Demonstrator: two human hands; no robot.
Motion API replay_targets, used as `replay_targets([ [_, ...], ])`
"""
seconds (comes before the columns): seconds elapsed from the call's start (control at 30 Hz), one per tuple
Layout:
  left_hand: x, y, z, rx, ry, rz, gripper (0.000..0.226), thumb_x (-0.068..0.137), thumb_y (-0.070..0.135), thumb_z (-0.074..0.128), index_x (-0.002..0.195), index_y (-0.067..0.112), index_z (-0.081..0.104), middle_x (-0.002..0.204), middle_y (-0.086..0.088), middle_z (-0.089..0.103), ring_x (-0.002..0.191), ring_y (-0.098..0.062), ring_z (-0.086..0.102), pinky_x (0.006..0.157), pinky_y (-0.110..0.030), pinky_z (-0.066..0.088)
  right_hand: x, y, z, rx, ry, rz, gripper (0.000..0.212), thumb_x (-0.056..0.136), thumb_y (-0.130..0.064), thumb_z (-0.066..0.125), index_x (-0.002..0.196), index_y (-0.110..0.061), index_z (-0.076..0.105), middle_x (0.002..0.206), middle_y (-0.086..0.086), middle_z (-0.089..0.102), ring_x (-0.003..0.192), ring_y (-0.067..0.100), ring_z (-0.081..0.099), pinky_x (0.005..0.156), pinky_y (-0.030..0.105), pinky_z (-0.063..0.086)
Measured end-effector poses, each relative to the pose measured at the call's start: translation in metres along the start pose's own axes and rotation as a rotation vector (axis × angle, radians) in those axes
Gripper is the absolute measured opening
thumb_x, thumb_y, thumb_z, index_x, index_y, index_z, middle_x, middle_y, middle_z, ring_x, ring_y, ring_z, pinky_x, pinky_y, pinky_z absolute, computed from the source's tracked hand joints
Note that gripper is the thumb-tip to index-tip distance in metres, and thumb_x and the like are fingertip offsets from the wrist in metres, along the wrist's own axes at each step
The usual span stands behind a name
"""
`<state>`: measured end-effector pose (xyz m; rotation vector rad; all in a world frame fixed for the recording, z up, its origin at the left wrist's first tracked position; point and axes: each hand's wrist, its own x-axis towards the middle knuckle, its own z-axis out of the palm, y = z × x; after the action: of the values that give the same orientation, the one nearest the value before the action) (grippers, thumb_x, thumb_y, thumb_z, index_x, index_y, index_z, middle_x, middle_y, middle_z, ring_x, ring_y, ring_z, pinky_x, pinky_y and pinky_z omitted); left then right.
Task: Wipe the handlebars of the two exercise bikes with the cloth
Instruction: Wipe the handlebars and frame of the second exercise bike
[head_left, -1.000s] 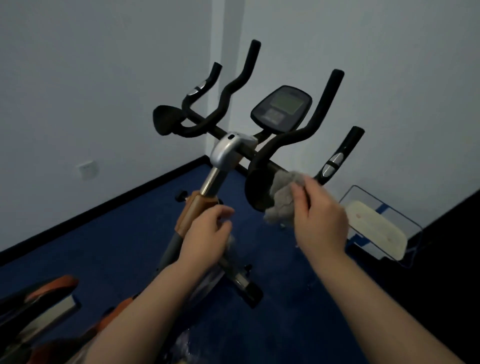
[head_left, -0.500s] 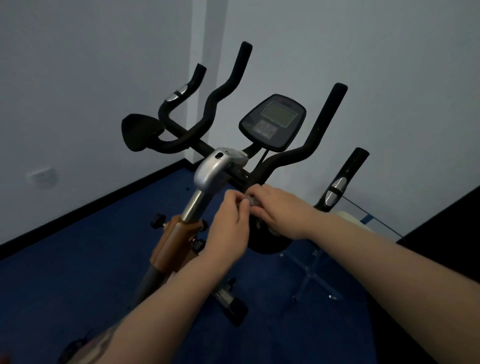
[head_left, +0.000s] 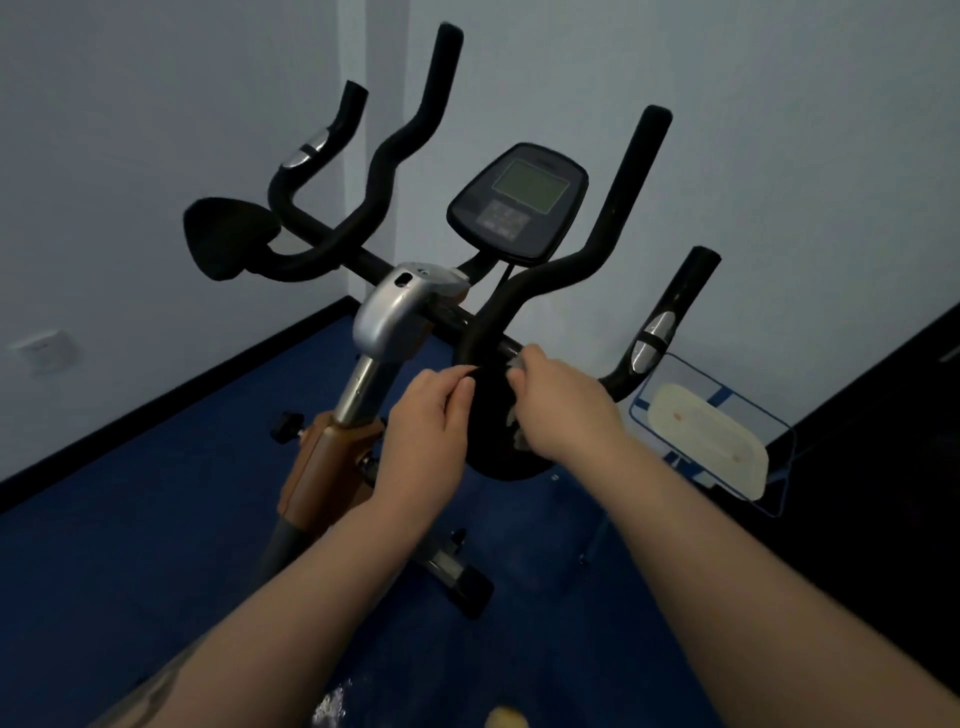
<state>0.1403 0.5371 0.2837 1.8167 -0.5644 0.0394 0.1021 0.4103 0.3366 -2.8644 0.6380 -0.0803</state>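
Observation:
One exercise bike stands in front of me, with black handlebars (head_left: 613, 218) that branch into several upright grips around a console (head_left: 517, 202). My right hand (head_left: 563, 405) presses a grey cloth (head_left: 517, 364) against the black elbow pad (head_left: 498, 415) on the right side; only scraps of cloth show under the fingers. My left hand (head_left: 434, 415) pinches the left edge of the same pad, fingers closed on it. A second bike is not in view.
A silver stem clamp (head_left: 400, 312) and orange post collar (head_left: 322, 462) sit left of my hands. A blue-framed rack with a cream pad (head_left: 711, 447) stands at the right. Blue floor, white walls meeting in a corner, a wall socket (head_left: 47, 348).
My right hand carried the cloth from beside the pad onto it, and my left hand came up from the post to the pad's edge. The view moved closer to the bike.

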Motion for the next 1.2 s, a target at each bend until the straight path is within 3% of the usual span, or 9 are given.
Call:
replay_targets([
  [0.1,-0.002,-0.005,0.001,-0.016,0.019,0.036,0.022,0.098,0.022,0.046,0.11,0.031,0.061,0.091,0.0,0.061,0.087,-0.003,0.055,0.075,-0.007,0.04,-0.036,-0.002,0.022,0.103,0.283,0.108,0.027,0.103,-0.033,0.027,0.11,-0.016,0.047,0.103,0.009,0.056,0.083,0.023,0.053,0.063,0.033,0.035],
  [0.2,-0.001,-0.007,0.001,-0.04,0.016,0.043,0.022,0.098,0.023,0.047,0.11,0.032,0.062,0.09,-0.002,0.062,0.085,-0.005,0.056,0.075,-0.014,0.044,-0.06,0.001,0.029,0.163,0.296,0.153,0.026,0.102,-0.033,0.025,0.109,-0.017,0.044,0.098,0.005,0.055,0.078,0.019,0.052,0.062,0.03,0.035],
  [0.3,0.002,-0.006,-0.008,-0.162,-0.04,-0.022,0.02,0.096,0.021,0.051,0.109,0.031,0.064,0.093,-0.006,0.067,0.087,-0.01,0.062,0.08,-0.027,0.051,-0.065,0.014,0.013,0.125,0.245,0.057,0.02,0.102,-0.035,0.029,0.097,-0.02,0.041,0.09,0.0,0.053,0.078,0.019,0.054,0.062,0.031,0.034],
  [0.43,0.012,-0.004,-0.018,-0.453,-0.176,-0.245,0.023,0.093,0.016,0.055,0.111,0.015,0.07,0.101,-0.007,0.074,0.097,-0.018,0.068,0.082,-0.032,0.057,-0.043,0.009,-0.012,0.141,0.545,-0.09,0.015,0.096,-0.028,0.042,0.099,-0.017,0.051,0.095,0.0,0.049,0.082,0.017,0.05,0.063,0.03,0.04],
  [0.53,0.01,0.0,-0.015,-0.626,-0.2,-0.399,0.023,0.094,0.017,0.051,0.105,0.015,0.071,0.099,-0.003,0.075,0.096,-0.016,0.068,0.075,-0.025,0.056,-0.029,-0.014,0.009,0.128,0.493,-0.131,0.013,0.091,-0.021,0.057,0.097,-0.011,0.062,0.103,0.007,0.053,0.094,0.022,0.05,0.075,0.038,0.046],
  [0.63,0.005,-0.001,-0.009,-0.672,-0.184,-0.411,0.028,0.096,0.02,0.045,0.105,0.014,0.071,0.093,-0.001,0.072,0.088,-0.013,0.067,0.072,-0.025,0.05,-0.046,-0.027,0.036,0.074,0.548,-0.17,0.007,0.086,-0.013,0.064,0.092,-0.014,0.065,0.091,0.005,0.059,0.083,0.022,0.053,0.066,0.033,0.045],
  [0.8,0.004,-0.004,-0.008,-0.688,-0.177,-0.434,0.035,0.097,0.033,0.04,0.103,0.019,0.071,0.1,-0.008,0.071,0.093,-0.02,0.065,0.076,-0.034,0.051,-0.061,0.009,0.029,-0.136,0.355,-0.591,0.014,0.081,-0.008,0.06,0.092,-0.016,0.066,0.092,0.005,0.061,0.081,0.023,0.053,0.063,0.035,0.043],
  [1.0,0.001,-0.006,-0.011,-0.642,-0.18,-0.429,0.041,0.1,0.037,0.034,0.1,0.024,0.072,0.096,0.002,0.074,0.087,-0.008,0.067,0.073,-0.026,0.045,-0.022,-0.026,0.016,0.105,0.552,-0.053,0.012,0.087,-0.015,0.064,0.097,-0.011,0.059,0.097,0.008,0.058,0.088,0.025,0.052,0.066,0.036,0.048],
  [1.2,0.005,-0.006,-0.008,-0.645,-0.155,-0.445,0.045,0.1,0.039,0.033,0.103,0.015,0.071,0.096,-0.009,0.072,0.088,-0.022,0.065,0.073,-0.035,0.049,-0.055,0.0,0.02,-0.116,0.307,-0.585,0.027,0.071,-0.003,0.069,0.093,-0.015,0.058,0.091,0.005,0.059,0.079,0.023,0.051,0.058,0.033,0.042],
])
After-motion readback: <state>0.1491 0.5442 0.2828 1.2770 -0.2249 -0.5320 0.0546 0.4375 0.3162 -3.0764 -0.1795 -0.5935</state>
